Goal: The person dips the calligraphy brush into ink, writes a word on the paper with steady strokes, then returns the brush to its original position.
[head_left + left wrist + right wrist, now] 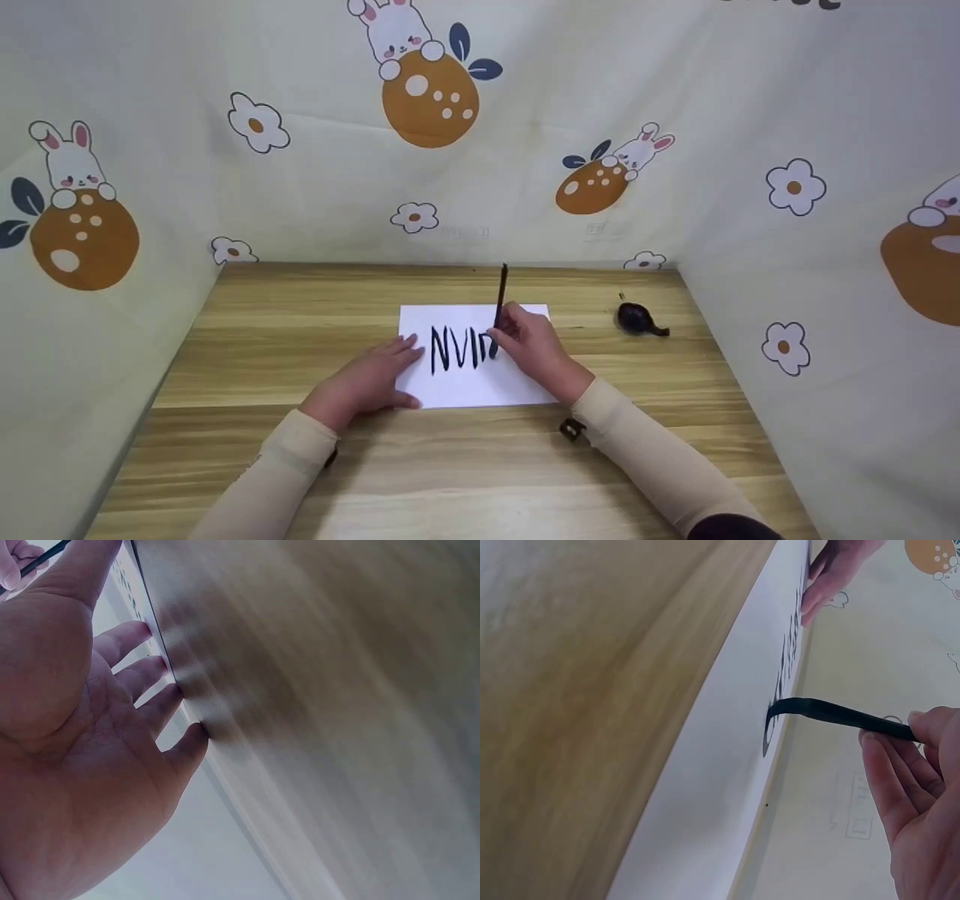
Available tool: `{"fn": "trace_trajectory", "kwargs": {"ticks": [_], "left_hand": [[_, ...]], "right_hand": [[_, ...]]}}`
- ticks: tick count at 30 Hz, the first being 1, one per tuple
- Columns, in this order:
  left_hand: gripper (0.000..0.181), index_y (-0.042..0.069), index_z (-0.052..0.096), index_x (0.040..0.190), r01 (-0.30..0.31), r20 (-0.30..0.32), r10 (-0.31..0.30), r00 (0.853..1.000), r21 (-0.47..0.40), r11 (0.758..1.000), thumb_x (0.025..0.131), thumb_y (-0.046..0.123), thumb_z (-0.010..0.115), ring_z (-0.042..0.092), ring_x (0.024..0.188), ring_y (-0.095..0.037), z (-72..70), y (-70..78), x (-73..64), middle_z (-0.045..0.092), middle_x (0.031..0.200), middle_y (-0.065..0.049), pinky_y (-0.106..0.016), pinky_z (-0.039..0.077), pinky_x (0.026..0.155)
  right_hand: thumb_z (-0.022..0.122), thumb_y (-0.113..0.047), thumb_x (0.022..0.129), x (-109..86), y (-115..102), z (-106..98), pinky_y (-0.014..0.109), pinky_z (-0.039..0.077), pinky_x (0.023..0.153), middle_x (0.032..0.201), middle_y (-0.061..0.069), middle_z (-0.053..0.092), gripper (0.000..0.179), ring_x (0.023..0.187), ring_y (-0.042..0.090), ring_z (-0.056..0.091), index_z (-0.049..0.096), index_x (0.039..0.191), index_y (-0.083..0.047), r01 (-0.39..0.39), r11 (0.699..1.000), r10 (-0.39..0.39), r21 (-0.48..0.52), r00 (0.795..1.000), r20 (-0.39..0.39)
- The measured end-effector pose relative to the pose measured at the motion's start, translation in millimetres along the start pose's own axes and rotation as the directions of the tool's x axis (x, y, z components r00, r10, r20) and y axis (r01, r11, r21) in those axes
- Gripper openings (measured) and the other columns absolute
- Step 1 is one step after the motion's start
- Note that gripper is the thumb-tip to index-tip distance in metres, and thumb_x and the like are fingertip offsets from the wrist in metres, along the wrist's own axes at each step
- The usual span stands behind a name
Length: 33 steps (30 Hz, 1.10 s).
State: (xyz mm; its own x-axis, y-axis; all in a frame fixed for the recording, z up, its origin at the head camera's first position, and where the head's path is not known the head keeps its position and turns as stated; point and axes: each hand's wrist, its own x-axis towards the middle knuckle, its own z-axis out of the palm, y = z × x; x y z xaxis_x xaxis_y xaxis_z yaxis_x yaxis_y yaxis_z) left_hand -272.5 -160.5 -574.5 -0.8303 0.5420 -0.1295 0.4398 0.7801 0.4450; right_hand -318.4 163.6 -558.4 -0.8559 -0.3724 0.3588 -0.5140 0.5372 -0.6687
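Note:
A white sheet of paper [480, 391] lies on the table, with black letters [459, 351] that look like "NVI" and a part-formed stroke after them. My right hand [534, 346] pinches a slim black brush [502, 294] between thumb and fingers. In the right wrist view the dark tip of the brush [840, 714] bends against the paper, on a curved black stroke [767, 736]. With fingers spread, my left hand [367, 379] rests on the paper's left side. The left wrist view shows the palm of that left hand [97, 727] and fingertips touching the surface.
To the right of the paper, a black rounded object with a narrow curved end [637, 319] lies on the wood-grain table [300, 300]. Patterned cloth [330, 187] hangs behind and along both sides. A small black piece [573, 429] sits by the right wrist.

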Motion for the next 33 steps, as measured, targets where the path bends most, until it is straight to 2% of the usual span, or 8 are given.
{"fn": "trace_trajectory", "kwargs": {"ticks": [10,16,19,24,33], "left_hand": [[0.098,0.001,0.044,0.167,0.001,0.003,-0.001,1.0,0.013,1.0,0.094,0.049,0.087,0.028,0.164,-0.046,1.3,-1.6,0.8,0.03,0.179,-0.022,-0.069,0.024,0.13],[0.098,0.004,0.043,0.169,0.024,0.016,-0.024,1.0,0.012,1.0,0.095,0.05,0.086,0.025,0.166,-0.043,1.3,-1.5,0.9,0.027,0.181,-0.018,-0.068,0.021,0.132],[0.099,0.003,0.043,0.169,0.017,0.012,-0.017,1.0,0.012,1.0,0.094,0.05,0.087,0.026,0.165,-0.045,0.4,-0.9,0.5,0.028,0.18,-0.02,-0.07,0.023,0.13],[0.1,0.001,0.043,0.168,0.004,0.015,-0.004,1.0,0.03,1.0,0.094,0.051,0.087,0.027,0.164,-0.047,-1.0,0.2,0.8,0.029,0.179,-0.022,-0.072,0.026,0.129],[0.1,0.002,0.042,0.169,0.011,0.019,-0.012,1.0,0.027,1.0,0.094,0.051,0.087,0.026,0.165,-0.046,-1.2,0.1,1.2,0.028,0.18,-0.021,-0.07,0.024,0.13]], "right_hand": [[0.081,-0.017,0.104,0.0,-5.8,6.2,0.031,0.063,0.076,0.092,-0.001,0.075,0.015,0.083,0.011,0.07,0.067,0.105,-0.009,0.013,0.999,-0.013,0.033,1.0,0.01],[0.081,-0.014,0.103,1.5,-8.3,3.0,0.031,0.066,0.079,0.094,0.002,0.079,0.014,0.086,0.014,0.075,0.068,0.105,-0.006,-0.007,0.988,0.014,0.155,0.999,-0.04],[0.08,-0.012,0.103,3.1,-10.3,-1.4,0.032,0.067,0.082,0.096,0.003,0.08,0.014,0.089,0.017,0.078,0.069,0.106,-0.006,-0.007,0.978,0.022,0.21,0.998,-0.065],[0.081,-0.011,0.102,5.5,-10.0,-8.0,0.032,0.067,0.084,0.095,0.004,0.08,0.014,0.091,0.019,0.079,0.069,0.105,-0.005,-0.024,0.971,0.049,0.237,0.994,-0.099],[0.083,-0.008,0.1,6.7,-2.5,-16.7,0.034,0.067,0.082,0.093,0.002,0.078,0.013,0.088,0.019,0.076,0.07,0.104,-0.006,-0.044,0.967,0.083,0.252,0.986,-0.143]]}}
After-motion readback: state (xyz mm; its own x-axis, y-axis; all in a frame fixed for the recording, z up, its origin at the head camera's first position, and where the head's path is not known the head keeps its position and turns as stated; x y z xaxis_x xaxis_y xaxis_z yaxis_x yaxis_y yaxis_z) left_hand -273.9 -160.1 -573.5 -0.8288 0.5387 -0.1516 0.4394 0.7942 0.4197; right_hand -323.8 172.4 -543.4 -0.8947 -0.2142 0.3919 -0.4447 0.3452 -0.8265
